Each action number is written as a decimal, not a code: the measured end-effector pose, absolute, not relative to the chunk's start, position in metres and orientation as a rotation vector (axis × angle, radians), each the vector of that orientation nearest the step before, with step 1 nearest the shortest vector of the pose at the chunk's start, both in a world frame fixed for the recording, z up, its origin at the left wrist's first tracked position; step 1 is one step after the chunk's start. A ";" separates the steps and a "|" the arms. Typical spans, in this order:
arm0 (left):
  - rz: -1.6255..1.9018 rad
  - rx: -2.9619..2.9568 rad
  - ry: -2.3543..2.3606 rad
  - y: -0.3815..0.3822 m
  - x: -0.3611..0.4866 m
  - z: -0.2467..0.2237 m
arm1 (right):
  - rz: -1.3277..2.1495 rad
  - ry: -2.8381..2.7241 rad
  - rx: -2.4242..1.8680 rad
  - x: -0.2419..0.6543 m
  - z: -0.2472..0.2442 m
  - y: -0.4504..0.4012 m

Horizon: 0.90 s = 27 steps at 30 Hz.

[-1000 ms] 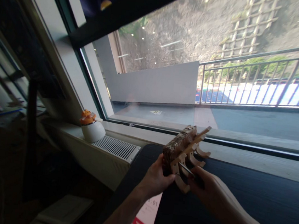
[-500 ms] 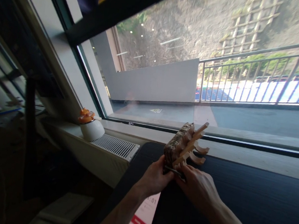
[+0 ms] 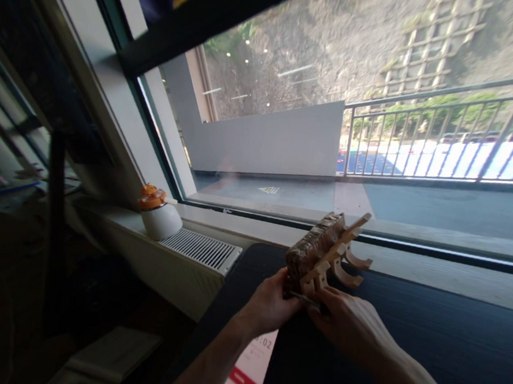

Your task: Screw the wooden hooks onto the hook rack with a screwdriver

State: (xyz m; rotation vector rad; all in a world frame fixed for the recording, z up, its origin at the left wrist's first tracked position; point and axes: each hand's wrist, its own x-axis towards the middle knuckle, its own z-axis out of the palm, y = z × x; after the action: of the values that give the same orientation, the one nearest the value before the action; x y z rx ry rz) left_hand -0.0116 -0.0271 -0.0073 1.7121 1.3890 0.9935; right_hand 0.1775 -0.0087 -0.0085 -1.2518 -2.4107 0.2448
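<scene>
Over the dark table (image 3: 442, 340) I hold a brown, glossy, ridged block (image 3: 314, 238) that looks wrapped. A light wooden piece with curved arms (image 3: 347, 269) and a straight bar lies along its right side; whether the two are joined I cannot tell. My left hand (image 3: 267, 303) is closed round the block's near end. Close beside it, my right hand (image 3: 346, 320) is closed at the near end of the wooden piece, its fingertips partly hidden. Between my hands runs a thin, greyish strip (image 3: 304, 297), too small to name.
A phone (image 3: 244, 368) with a lit screen lies below my left forearm. Left of the table, a white pot with an orange top (image 3: 160, 215) stands by a slotted vent (image 3: 202, 250). The window sill (image 3: 472, 274) runs behind the table, with a large window above.
The block and wooden piece have shifted slightly right in view and turned a little, showing more of the curved arms. Both hands keep their hold. The phone's displayed digits have changed.
</scene>
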 end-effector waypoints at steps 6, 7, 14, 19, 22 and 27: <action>1.044 1.767 1.359 -0.036 -0.001 -0.003 | 0.411 -2.276 -1.207 0.193 -0.013 -0.006; 1.054 1.782 1.379 -0.038 0.002 -0.002 | 0.445 -2.274 -1.187 0.193 -0.014 -0.007; 1.046 1.957 1.507 -0.049 0.013 0.004 | 0.684 -2.280 -1.053 0.201 -0.017 -0.006; 1.014 2.060 1.543 -0.056 0.018 0.009 | 0.789 -2.252 -1.032 0.216 -0.024 0.001; 0.987 2.087 1.584 -0.059 0.018 0.011 | 0.824 -2.206 -1.039 0.220 -0.029 0.005; 0.949 2.066 1.615 -0.057 0.015 0.013 | 0.834 -2.150 -1.055 0.222 -0.040 0.008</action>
State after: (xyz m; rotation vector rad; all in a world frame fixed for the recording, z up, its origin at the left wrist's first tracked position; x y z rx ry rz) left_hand 0.0151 -0.0574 0.0128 2.0656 1.6155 0.9494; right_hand 0.2225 0.0083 -0.0397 -1.0548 -2.1503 0.8345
